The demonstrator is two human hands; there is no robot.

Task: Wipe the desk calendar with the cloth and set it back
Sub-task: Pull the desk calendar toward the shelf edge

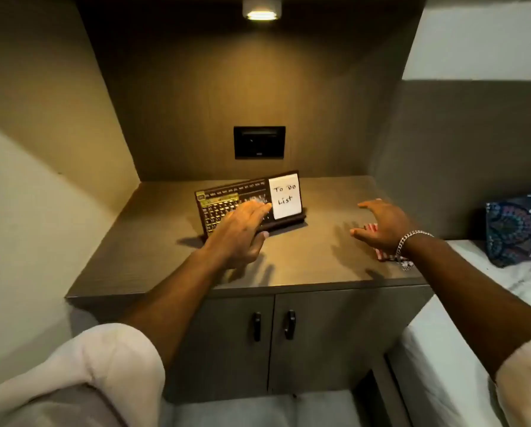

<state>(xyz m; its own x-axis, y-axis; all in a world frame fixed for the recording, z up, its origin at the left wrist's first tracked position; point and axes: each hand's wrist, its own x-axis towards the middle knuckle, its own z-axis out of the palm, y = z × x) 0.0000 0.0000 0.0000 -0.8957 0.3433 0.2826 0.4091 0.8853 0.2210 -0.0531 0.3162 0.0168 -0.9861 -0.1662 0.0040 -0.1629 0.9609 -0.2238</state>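
Note:
A dark brown desk calendar [224, 201] with gold numbers and a white "To Do List" note on its right end stands tilted back on the bedside cabinet top [313, 257]. My left hand [242, 232] hovers open in front of it, fingertips at the calendar's face; contact cannot be told. My right hand [381, 224] is open with fingers spread, just above a red-and-white striped cloth [384, 255] lying at the cabinet's right edge. Most of the cloth is hidden under that hand and wrist.
The cabinet sits in a recessed niche with walls on the left and back, a black socket panel [259, 142] and a lamp [261, 9] above. Two doors with black handles [257, 326] are below. A bed with a patterned pillow [518, 228] lies to the right.

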